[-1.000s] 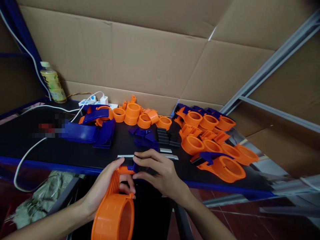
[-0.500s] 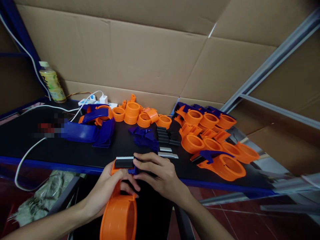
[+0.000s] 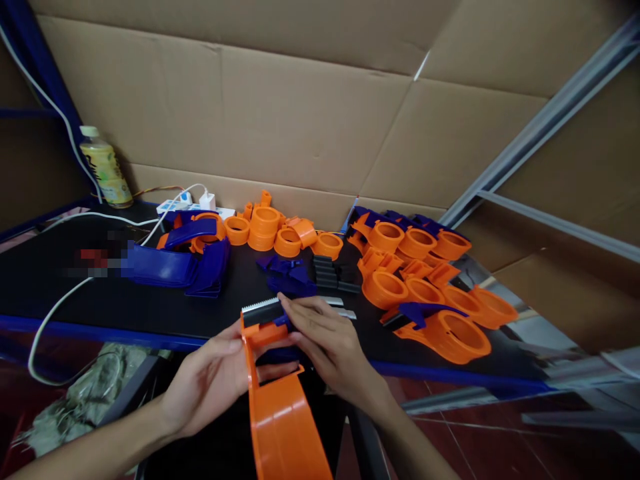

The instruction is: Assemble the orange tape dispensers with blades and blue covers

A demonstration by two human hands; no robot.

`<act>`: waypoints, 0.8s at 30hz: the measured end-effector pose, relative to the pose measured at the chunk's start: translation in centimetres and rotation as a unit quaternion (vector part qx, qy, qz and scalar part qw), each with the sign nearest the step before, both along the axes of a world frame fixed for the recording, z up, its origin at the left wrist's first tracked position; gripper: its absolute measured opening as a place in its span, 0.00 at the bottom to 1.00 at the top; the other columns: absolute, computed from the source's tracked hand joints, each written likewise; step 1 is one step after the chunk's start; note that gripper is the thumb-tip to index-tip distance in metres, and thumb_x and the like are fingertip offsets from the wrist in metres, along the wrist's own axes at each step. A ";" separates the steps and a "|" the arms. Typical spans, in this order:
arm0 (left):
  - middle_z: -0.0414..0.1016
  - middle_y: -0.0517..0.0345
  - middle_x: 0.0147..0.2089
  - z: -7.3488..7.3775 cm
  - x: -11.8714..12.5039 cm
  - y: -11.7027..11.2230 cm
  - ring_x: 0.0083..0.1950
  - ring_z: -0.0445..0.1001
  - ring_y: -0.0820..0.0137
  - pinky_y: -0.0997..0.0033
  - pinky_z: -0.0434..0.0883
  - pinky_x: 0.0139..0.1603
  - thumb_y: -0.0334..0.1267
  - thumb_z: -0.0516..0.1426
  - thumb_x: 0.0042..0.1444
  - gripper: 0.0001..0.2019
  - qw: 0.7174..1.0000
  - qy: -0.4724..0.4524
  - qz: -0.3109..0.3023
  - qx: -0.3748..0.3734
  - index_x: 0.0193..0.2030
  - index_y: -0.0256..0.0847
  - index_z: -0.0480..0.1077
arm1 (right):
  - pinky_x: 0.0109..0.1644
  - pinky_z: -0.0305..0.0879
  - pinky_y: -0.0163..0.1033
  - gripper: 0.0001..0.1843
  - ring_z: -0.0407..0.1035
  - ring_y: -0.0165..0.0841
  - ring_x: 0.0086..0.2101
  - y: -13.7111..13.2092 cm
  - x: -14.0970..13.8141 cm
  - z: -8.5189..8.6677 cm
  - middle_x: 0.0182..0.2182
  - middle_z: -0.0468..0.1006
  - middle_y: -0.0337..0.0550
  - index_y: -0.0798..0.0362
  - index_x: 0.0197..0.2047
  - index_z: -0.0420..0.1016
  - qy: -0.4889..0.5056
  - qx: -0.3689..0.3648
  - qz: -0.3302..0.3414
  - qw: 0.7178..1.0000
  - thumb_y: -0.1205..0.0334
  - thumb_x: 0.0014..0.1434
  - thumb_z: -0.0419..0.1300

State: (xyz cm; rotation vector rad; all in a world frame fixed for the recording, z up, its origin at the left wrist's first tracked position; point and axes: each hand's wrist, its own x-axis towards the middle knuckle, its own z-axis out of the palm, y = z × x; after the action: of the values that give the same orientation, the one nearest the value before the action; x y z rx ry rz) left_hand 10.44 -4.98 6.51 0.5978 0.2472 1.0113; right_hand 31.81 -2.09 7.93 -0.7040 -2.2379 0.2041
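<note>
Both hands hold an orange tape dispenser (image 3: 285, 427) in front of the bench's near edge, its wide ring toward me. At its far end is a toothed metal blade (image 3: 260, 305) along a black strip (image 3: 263, 316). My left hand (image 3: 213, 380) grips the frame from the left, thumb at the edge and fingers passing behind. My right hand (image 3: 327, 343) is closed over the right end of the blade and a small blue part (image 3: 281, 321); its fingertips are partly hidden. Just beyond that hand lie flat metal strips (image 3: 345, 313).
Orange dispensers (image 3: 387, 287), some with blue parts, stand in rows at right. Orange rings (image 3: 264, 227) stand at the back. Blue pieces (image 3: 165, 265) are stacked at left; black pieces (image 3: 327, 273) lie mid-bench. A bottle (image 3: 106, 167) and power strip (image 3: 225, 212) sit behind.
The dispenser has turned, its ring swinging to the right and its blade end now slanting up to the right. My left hand has loosened its wrap and shows more palm.
</note>
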 end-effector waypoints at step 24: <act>0.67 0.44 0.70 0.5 -2.1 0.6 0.70 0.63 0.43 0.47 0.67 0.65 0.54 0.66 0.53 0.35 0.983 0.064 0.154 0.076 0.65 0.46 0.67 | 0.41 0.71 0.35 0.05 0.75 0.31 0.38 -3.4 -3.3 2.5 0.41 0.83 0.45 0.54 0.44 0.78 0.066 -0.091 -0.027 0.993 0.65 0.66 0.62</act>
State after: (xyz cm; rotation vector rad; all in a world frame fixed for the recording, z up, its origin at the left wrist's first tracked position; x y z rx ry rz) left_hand 8.38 -4.40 7.03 0.7805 0.3877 1.3004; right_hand 28.49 -5.45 10.42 -0.8222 -2.0891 0.4201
